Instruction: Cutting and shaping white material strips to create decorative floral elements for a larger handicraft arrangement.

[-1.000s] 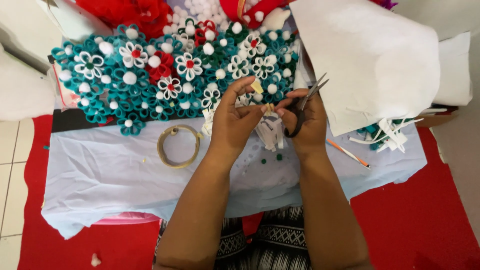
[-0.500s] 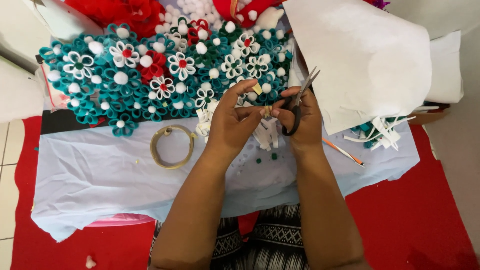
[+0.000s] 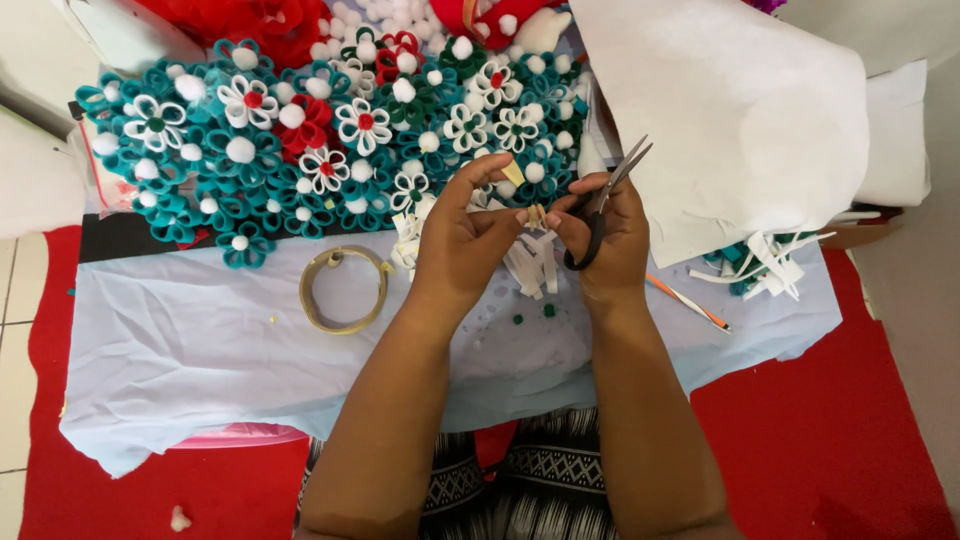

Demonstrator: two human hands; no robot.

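My left hand (image 3: 463,238) and my right hand (image 3: 604,238) meet over a light blue cloth (image 3: 200,360) on a low table. Together the fingertips pinch a small white felt piece with looped strips (image 3: 530,262) that hangs between them. The right hand also has black-handled scissors (image 3: 600,205) looped over its fingers, blades pointing up and to the right, nearly closed. Just beyond the hands lies a heap of teal, white and red felt flowers with white pompom centres (image 3: 330,130).
A roll of tape (image 3: 346,290) lies on the cloth left of my hands. A large white sheet (image 3: 740,110) covers the right side, with white and teal scraps (image 3: 765,265) and an orange-striped pencil (image 3: 690,303) below it. Red carpet (image 3: 830,440) surrounds the table.
The hands have stayed together on the white piece, with small finger shifts. The view has drifted slightly, so the flowers and tape roll sit a little lower and to the right.
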